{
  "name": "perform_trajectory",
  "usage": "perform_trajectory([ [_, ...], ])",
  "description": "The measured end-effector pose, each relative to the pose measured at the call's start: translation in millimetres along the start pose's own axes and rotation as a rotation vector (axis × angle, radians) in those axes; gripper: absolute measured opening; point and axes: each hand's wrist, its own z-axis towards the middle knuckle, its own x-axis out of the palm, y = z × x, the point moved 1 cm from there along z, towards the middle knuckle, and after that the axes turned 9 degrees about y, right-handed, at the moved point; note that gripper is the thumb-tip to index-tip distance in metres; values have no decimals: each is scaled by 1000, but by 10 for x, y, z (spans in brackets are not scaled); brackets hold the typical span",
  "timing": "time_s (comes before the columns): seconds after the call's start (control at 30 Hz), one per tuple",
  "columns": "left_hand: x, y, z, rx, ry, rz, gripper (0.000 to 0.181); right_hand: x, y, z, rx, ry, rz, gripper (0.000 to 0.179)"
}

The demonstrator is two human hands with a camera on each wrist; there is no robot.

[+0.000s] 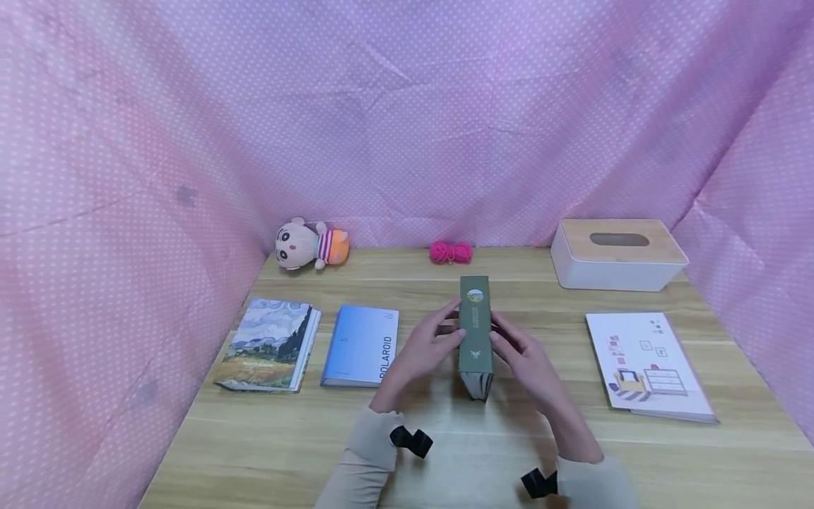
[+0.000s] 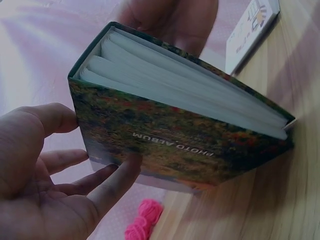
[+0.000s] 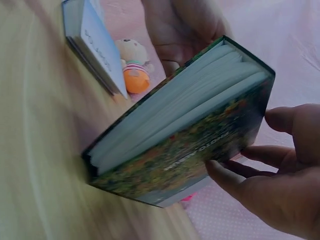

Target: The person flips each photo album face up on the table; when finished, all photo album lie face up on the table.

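A thick photo album [image 1: 475,325] with a green spine stands spine up in the middle of the table, its pages fanning slightly at the near end. My left hand [image 1: 427,348] touches its left cover, with the thumb near the spine's edge. Against the opposite cover rest the fingertips of my right hand [image 1: 529,364]. In the left wrist view, mostly straight fingers meet the painted cover of the album [image 2: 165,130], lettered PHOTO ALBUM. The right wrist view shows the album [image 3: 200,150] steadied between both hands, its lower edge at the tabletop.
Left of the hands lie a blue POLAROID album [image 1: 362,346] and a landscape-covered album [image 1: 263,343]. A white illustrated album [image 1: 649,364] lies to the right. Along the back are a plush doll [image 1: 311,244], pink yarn [image 1: 450,252] and a wood-topped tissue box [image 1: 617,254], before a pink curtain.
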Motion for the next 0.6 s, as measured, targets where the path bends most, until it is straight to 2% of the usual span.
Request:
perform_trajectory([
  [0.13,-58,2,-37,5,-5,-15,59,60,-55,42,29,37,0,56],
  [0.23,-95,7,-55,0,-12,4,61,95,-104,62,72,68,-47,58],
  [0.4,-149,36,-82,-34,-7,87,65,126,-177,62,145,117,-129,66],
  [0.6,-221,53,-125,-113,-33,230,69,147,-267,81,158,151,-179,71],
])
